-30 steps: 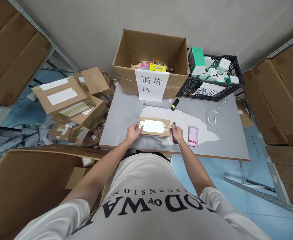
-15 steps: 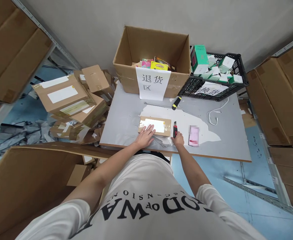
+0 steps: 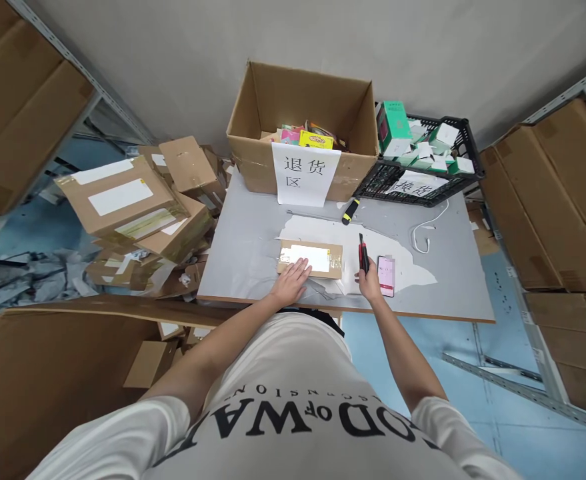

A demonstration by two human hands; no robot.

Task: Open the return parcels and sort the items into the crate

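Note:
A small brown cardboard box (image 3: 335, 261) with a white label (image 3: 317, 256) lies flat on the grey table (image 3: 243, 227). My left hand (image 3: 293, 281) rests on its near left part, fingers stretched out over the label. To the right of the box, my right hand (image 3: 369, 283) is wrapped round a red and black box cutter (image 3: 363, 253), which points away from me and stands clear of the box. Just right of that hand lies a phone (image 3: 387, 275) with a pink screen, partly blurred.
A large open carton (image 3: 253, 157) with colourful packs and a paper sign stands at the back. Beside it is a black crate (image 3: 473, 150) of green-white boxes. A black-yellow handle (image 3: 351, 211) and white cable (image 3: 421, 241) lie on the table. Parcels (image 3: 123, 197) are piled left.
My right hand has lifted the box cutter and moved right with it, away from the box and closer to the phone. The left hand stays on the box. The view has shifted slightly.

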